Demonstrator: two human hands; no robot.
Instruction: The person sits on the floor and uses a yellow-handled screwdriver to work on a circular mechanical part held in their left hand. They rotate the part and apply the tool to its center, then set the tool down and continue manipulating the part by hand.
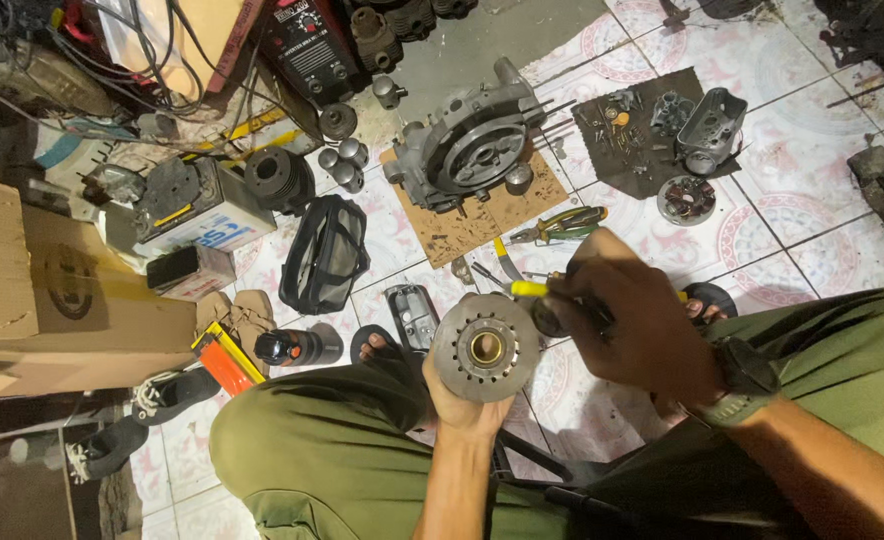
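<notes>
My left hand (459, 405) grips from below a round grey metal disc (484, 347) with a brass-coloured bush at its centre, held up over my knees. My right hand (634, 318) is closed around a yellow-handled tool (528, 289) whose tip rests at the disc's upper right rim. A dark watch (747, 380) sits on my right wrist. My legs in olive trousers (332, 450) fill the lower part of the view.
An engine case (472, 140) lies on cardboard (462, 225) on the tiled floor. Pliers (562, 224), a dark cloth with small parts (652, 130), a black bag (324, 252), a battery (202, 205), cylinder parts (278, 177) and cardboard boxes (52, 300) surround me.
</notes>
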